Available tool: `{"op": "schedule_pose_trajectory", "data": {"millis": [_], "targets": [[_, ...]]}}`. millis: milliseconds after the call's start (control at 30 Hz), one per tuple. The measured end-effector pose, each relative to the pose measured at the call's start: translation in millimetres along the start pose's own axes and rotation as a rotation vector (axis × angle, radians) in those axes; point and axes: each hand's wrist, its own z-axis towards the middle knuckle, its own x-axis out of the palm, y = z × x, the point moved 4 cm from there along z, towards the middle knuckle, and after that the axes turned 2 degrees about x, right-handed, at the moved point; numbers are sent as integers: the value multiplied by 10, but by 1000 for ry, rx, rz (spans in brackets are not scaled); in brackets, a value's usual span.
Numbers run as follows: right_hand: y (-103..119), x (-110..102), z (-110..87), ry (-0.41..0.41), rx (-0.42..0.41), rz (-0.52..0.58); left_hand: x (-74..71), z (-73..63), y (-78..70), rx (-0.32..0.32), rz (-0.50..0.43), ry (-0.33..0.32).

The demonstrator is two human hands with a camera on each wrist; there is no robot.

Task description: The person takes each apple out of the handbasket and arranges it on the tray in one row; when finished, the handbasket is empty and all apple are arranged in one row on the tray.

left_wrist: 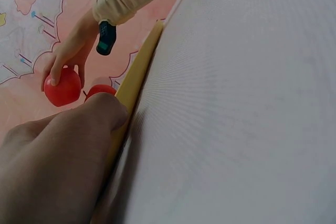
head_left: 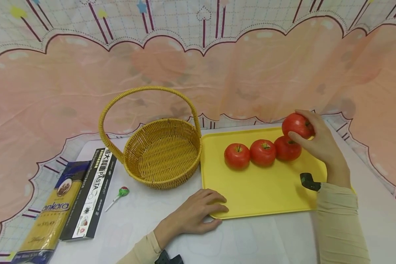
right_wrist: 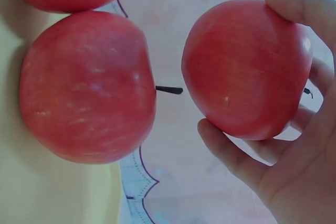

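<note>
My right hand (head_left: 321,145) grips a red apple (head_left: 295,125) with its fingers and thumb spread round it, held above the back right of a yellow tray (head_left: 257,194). In the right wrist view, a gap separates this held apple (right_wrist: 244,72) from a stemmed apple (right_wrist: 89,87) on the tray. Three apples stand in a row there: a left one (head_left: 237,157), a middle one (head_left: 263,154) and a right one (head_left: 287,149), partly hidden behind the held apple. My left hand (head_left: 196,214) rests at the tray's front left corner, fingers over the rim, thumb outside it.
A wicker basket (head_left: 165,183) with a tall handle stands left of the tray, with nothing inside. Further left lie a lollipop (head_left: 120,194), a black pasta box (head_left: 89,198) and a yellow-and-blue pasta bag (head_left: 51,216). A patterned cloth (head_left: 198,80) hangs behind.
</note>
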Motion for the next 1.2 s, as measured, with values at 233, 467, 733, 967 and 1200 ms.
{"op": "schedule_pose_trajectory", "data": {"millis": [233,467,733,967,1200], "targets": [[-68,-45,-2,-5,35,3,4,0,1,14,21,-8],[-152,-95,-17,-14,72,-2,16,2,-4,16,13,0],[-275,-138,32,4,85,-7,2,0,-5,8,13,4],[-396,-222,92,26,67,-39,8,7,2,11,19,4],[-504,-276,168,99,23,-80,9,-2,9,8,19,-3]]}}
